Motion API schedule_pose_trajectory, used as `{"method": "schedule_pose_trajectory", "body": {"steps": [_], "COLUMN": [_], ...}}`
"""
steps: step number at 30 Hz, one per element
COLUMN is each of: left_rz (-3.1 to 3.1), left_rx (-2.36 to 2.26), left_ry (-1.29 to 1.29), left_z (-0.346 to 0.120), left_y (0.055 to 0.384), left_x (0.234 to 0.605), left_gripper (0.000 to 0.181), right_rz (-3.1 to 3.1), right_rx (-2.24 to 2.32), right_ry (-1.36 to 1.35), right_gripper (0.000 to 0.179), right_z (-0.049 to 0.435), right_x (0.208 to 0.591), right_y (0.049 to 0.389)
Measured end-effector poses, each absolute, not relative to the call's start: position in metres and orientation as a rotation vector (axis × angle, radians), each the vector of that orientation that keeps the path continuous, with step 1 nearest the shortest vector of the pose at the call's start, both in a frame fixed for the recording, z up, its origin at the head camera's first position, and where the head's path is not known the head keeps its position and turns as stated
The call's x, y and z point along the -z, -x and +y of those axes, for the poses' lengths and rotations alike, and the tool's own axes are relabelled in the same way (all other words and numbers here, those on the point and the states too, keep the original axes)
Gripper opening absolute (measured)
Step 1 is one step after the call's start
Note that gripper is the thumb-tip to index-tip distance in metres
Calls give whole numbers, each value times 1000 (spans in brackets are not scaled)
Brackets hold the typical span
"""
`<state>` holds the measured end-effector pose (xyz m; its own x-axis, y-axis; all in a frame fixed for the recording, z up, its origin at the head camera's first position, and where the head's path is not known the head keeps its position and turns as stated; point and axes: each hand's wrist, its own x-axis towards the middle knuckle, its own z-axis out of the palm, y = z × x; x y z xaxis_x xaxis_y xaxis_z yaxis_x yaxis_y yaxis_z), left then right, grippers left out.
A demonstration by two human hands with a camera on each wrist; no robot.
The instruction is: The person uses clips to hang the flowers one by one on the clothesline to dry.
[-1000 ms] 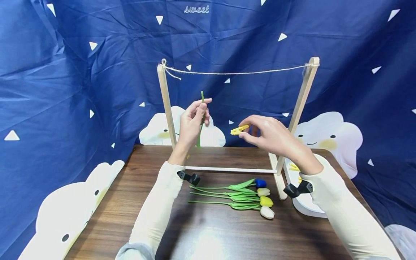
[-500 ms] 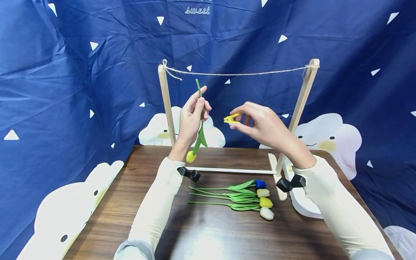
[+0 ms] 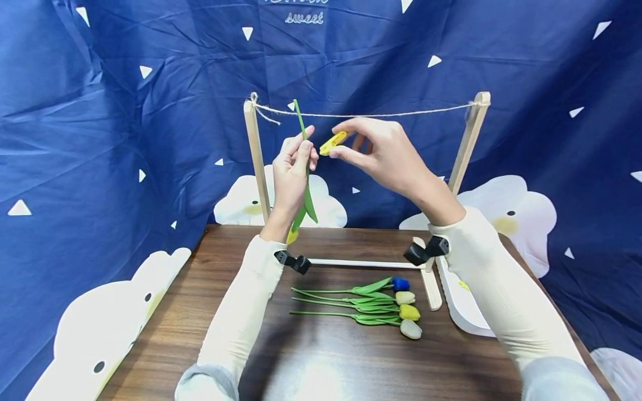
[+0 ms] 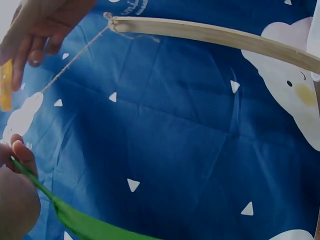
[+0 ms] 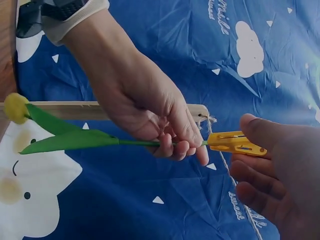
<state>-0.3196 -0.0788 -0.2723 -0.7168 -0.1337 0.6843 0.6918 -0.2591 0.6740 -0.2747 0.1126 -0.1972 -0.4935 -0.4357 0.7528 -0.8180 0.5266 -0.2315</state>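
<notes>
My left hand [image 3: 293, 172] pinches the green stem of a yellow tulip [image 5: 17, 108], which hangs head down with the stem end pointing up. In the head view that stem end overlaps the left part of the string [image 3: 381, 115]. Thumb and fingers of my right hand [image 3: 383, 150] pinch a yellow clothespin [image 3: 333, 143] just right of the stem, below the string. In the right wrist view the clothespin [image 5: 235, 142] lies in line with the stem, its tip close to the stem end. The left wrist view shows the tulip's leaf [image 4: 90, 222] and the clothespin at the left edge.
The string spans two wooden posts [image 3: 468, 145] joined low down by a white bar [image 3: 361, 263]. Several tulips, blue, yellow and whitish, lie on the brown table [image 3: 351, 362]; one is the blue tulip [image 3: 400, 284]. A white tray [image 3: 463, 312] with yellow pieces stands at the right.
Both hands have risen toward the string. The right hand has moved left with the clothespin, close to the stem. The tulip has tilted and its stem end now reaches string height.
</notes>
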Motion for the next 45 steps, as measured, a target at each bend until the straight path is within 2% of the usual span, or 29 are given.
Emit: {"method": "schedule_pose_trajectory", "body": {"steps": [3,7,14,23,39,45], "left_rz": [-1342,-1222,-1172,-1159,-1205,-1192], "left_rx": [2063,2139,2176,2212,2194,2195], "left_ry": [657,592,489,457,445,445], "left_z": [-78,-77,-80,-81,-84,-84], "left_y": [324,329,337,338,339,339], "left_x": [269,266,262,260,259,259], "left_gripper": [27,11,16,15,16,16], "right_rz": [-2121,-2102,-2120,-2175,-2280,-2357], "right_rx": [-767,-771,-769,-804,-847,-844], "right_ry": [-1004,-976,-911,-824,-757,-751], "right_gripper": [31,30,31,24,21,29], "right_z": [104,93,76,53,34,31], "right_x": [186,173,152,135,133,136], "right_y": [278,283,295,309,326,324]}}
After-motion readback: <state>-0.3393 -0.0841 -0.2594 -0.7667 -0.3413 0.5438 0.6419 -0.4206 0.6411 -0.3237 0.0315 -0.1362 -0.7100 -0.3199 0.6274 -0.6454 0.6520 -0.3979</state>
